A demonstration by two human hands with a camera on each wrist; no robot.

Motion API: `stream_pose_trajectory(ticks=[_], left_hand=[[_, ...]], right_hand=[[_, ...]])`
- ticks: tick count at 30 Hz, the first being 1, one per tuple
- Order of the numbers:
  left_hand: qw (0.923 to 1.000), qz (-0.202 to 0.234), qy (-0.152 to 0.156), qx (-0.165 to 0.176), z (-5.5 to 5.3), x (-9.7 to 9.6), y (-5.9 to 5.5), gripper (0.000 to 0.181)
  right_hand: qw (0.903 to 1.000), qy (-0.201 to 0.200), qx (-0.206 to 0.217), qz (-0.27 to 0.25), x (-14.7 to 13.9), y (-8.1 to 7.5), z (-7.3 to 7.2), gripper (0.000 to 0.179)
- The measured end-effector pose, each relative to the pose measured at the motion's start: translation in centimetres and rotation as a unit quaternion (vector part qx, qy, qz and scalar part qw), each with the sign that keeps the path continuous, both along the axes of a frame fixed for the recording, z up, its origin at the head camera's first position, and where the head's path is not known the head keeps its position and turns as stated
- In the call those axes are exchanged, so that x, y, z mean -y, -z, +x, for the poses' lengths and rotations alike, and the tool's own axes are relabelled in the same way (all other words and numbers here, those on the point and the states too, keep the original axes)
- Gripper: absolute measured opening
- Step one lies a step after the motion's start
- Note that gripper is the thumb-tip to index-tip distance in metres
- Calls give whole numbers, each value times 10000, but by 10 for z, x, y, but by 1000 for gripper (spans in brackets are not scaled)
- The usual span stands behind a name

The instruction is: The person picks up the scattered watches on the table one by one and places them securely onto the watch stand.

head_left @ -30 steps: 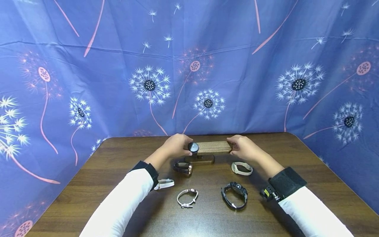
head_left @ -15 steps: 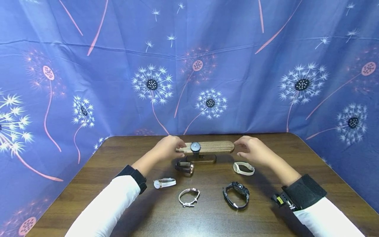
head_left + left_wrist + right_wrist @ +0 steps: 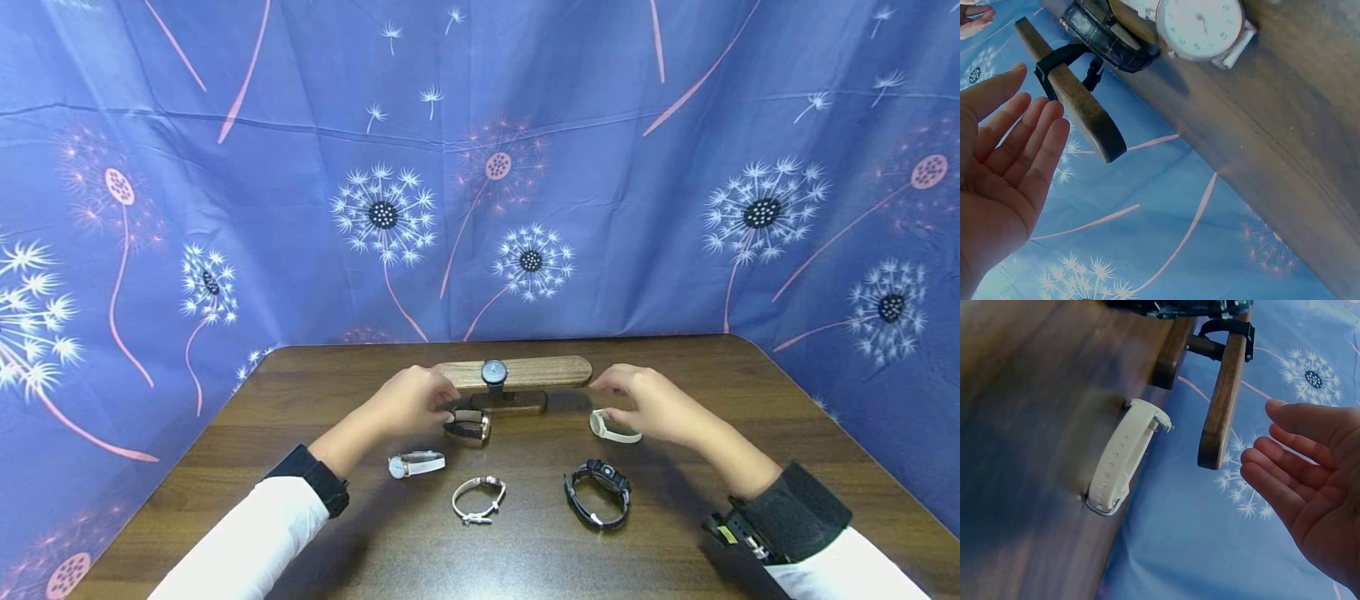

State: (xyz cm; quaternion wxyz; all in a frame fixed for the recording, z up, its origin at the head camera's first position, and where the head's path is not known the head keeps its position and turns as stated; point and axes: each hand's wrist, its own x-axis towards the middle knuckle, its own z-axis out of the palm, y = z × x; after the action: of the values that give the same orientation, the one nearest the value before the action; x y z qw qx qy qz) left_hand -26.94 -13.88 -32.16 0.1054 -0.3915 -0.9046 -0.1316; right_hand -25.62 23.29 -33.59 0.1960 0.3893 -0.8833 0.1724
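A wooden watch stand (image 3: 551,371) stands at the back middle of the table, its bar level on a dark base. Strapped around the bar, left of its middle, is a dark watch (image 3: 494,372) with its round face forward. My left hand (image 3: 408,400) is just off the bar's left end, fingers loosely bent and holding nothing. In the head view its fingertips overlap the edge of a dark brown watch (image 3: 467,427). Palm and fingers of my empty right hand (image 3: 1310,481) show in the right wrist view, beside the bar's right end. Below it lies a cream watch (image 3: 1121,456).
On the table (image 3: 540,567), nearer me, are a white-strapped watch (image 3: 417,464), a thin pale watch (image 3: 478,500) and a chunky black watch (image 3: 598,496). A blue dandelion-print cloth (image 3: 630,208) hangs behind the table's back edge.
Both hands have let go of the bar's ends and moved outward, then a little down toward me. The stand and its watch, partly covered before, now show fully.
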Motion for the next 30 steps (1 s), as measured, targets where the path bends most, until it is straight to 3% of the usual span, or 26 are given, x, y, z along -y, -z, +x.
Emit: stream_pose_trajectory(ticks=[12, 22, 25, 30], left_hand=[[9993, 35, 242, 268, 20, 12, 14, 19], [9938, -838, 249, 682, 29, 23, 21, 11], [9920, -1044, 301, 648, 28, 25, 21, 19], [9874, -1232, 373, 923, 27, 27, 18, 44]], right_hand=[[9995, -283, -113, 22, 3, 6, 17, 29], [9988, -434, 212, 37, 4, 9, 23, 23], [9982, -479, 352, 71, 5, 9, 24, 22], [9976, -518, 417, 174, 5, 14, 24, 23]])
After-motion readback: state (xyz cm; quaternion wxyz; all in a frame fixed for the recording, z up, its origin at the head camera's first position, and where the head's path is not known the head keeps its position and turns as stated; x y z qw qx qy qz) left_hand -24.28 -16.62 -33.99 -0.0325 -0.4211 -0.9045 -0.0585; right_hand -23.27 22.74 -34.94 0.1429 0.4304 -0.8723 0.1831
